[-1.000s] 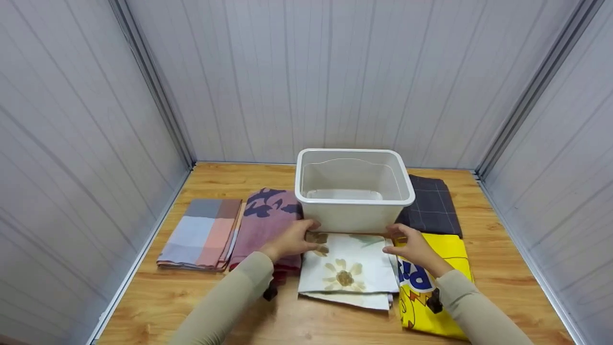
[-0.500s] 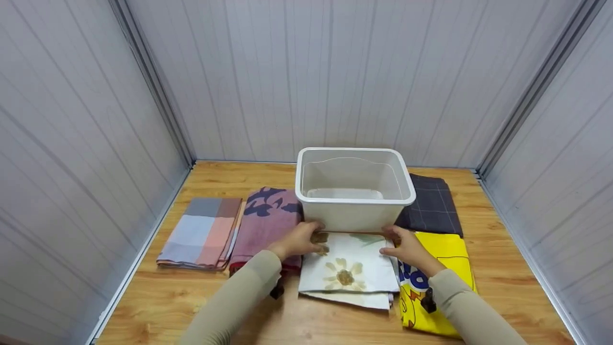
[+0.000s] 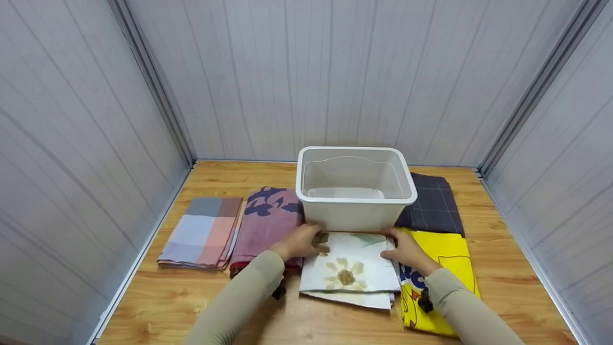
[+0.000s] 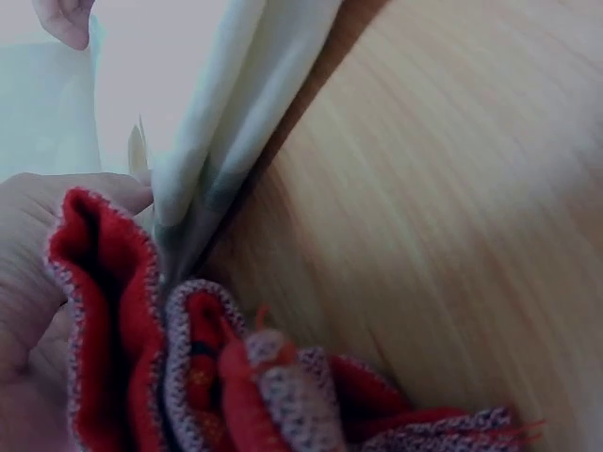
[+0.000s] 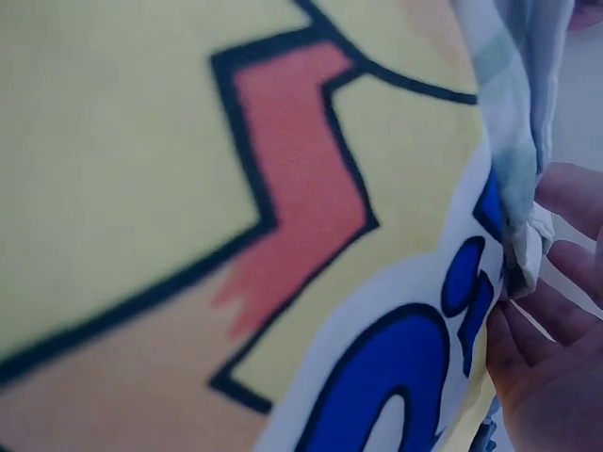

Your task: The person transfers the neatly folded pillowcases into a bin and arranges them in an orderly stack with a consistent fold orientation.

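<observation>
A folded white cloth (image 3: 352, 254) with a tan flower print lies on the wooden table, directly in front of the cream plastic bin. My left hand (image 3: 302, 241) grips its far left corner, thumb on top. At the far right corner my right hand (image 3: 406, 249) pinches it too. In the right wrist view, fingers (image 5: 556, 315) curl about the edge of the white cloth (image 5: 513, 169). The left wrist view shows the left thumb (image 4: 108, 188) against the layered white cloth (image 4: 203, 113), partly hidden by the red edge of the purple cloth (image 4: 113, 282).
The open-topped bin (image 3: 352, 215) stands against the purple patterned cloth (image 3: 266, 230) on its left. Further left is a folded checked cloth (image 3: 203, 235). On the right, a dark checked cloth (image 3: 433, 203) lies behind a yellow printed cloth (image 3: 452, 249), beneath the right forearm. Panel walls (image 3: 306, 72) enclose the table.
Both hands have moved in slightly toward the white cloth, and their fingers and thumbs have drawn together on its far corners. The cloths and bin stay in place.
</observation>
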Motion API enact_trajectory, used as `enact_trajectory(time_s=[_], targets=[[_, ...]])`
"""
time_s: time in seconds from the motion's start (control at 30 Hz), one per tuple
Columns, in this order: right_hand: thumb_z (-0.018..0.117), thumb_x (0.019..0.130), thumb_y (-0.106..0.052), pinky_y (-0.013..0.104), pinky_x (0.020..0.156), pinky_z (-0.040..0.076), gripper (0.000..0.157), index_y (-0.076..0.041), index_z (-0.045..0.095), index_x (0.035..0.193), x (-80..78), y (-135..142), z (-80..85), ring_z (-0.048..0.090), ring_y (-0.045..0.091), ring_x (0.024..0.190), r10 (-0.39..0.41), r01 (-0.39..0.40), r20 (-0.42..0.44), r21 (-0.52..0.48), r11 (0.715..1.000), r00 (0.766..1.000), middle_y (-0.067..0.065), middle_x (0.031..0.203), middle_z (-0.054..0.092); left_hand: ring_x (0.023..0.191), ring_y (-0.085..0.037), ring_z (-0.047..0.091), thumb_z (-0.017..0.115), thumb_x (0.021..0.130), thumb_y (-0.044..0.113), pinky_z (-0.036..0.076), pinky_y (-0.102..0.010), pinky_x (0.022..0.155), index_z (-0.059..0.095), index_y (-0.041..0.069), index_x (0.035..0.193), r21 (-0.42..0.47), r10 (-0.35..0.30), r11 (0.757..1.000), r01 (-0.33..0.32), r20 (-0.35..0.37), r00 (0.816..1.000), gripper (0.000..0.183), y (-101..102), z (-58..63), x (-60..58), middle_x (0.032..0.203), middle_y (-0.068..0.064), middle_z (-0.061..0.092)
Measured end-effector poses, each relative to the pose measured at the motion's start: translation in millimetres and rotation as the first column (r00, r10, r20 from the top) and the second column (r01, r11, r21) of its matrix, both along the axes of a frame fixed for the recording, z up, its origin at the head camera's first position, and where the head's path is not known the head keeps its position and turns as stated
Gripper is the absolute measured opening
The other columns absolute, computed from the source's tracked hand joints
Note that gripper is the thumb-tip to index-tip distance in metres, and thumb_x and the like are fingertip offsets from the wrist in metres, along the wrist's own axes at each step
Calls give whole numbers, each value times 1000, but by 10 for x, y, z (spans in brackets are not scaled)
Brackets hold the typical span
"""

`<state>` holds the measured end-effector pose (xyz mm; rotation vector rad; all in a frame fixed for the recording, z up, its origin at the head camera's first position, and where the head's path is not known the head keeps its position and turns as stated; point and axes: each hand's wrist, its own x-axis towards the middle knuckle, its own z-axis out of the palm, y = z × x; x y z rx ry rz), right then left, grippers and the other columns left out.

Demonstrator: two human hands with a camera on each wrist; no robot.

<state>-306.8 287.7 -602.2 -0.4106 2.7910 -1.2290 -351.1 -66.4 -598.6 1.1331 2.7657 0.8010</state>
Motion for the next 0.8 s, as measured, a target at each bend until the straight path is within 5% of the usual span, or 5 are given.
enact_trajectory(time_s=[0.27, 0.43, 0.8], targets=[[88, 80, -1, 61, 111, 51, 65, 7, 64, 141, -35, -56, -10, 63, 44, 128, -21, 21, 36, 21, 1000, 999, 27, 138, 67, 112, -30, 68, 88, 92, 30, 57, -46, 107, 69, 2, 130, -62, 27, 998, -27, -4, 1000, 51, 41, 92, 67, 120, -15, 73], [85, 76, 5, 52, 99, 55, 66, 4, 67, 139, -71, -102, 2, 67, 36, 113, 1, -2, 33, 30, 1000, 999, 23, 132, 72, 113, -30, 67, 88, 91, 32, 57, -47, 108, 69, 3, 131, -51, 43, 998, -43, 5, 999, 53, 28, 28, 52, 121, -14, 72], [78, 76, 9, 39, 81, 51, 31, 0, 75, 105, -37, -139, 21, 58, 21, 84, 30, -30, 0, 9, 999, 1000, 12, 99, 74, 109, -28, 69, 88, 84, 21, 58, -44, 104, 70, 6, 125, -35, -1, 999, -1, -51, 999, 47, -13, -84, -11, 114, -8, 75]])
